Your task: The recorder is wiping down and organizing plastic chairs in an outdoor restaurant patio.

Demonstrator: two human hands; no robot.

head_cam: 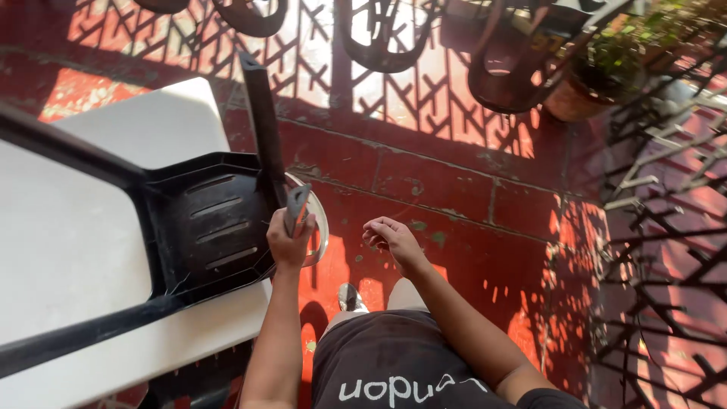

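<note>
My left hand [288, 241] grips a flat dark grey tool [294, 206], held upright against the edge of an overturned dark plastic chair [204, 220]. The chair lies on a white plastic table [68, 227], one leg [261, 125] pointing away from me. A round pale rim [321, 227] shows just behind my left hand. My right hand [390, 236] hovers to the right of it, fingers loosely curled and holding nothing. Below, I see my dark shirt and one shoe [349, 297] on the red floor.
Red tiled floor [469, 204] with lattice shadows. Dark chairs [382, 34] stand at the top, a potted plant [591, 83] at the upper right, and a metal railing [666, 197] along the right side.
</note>
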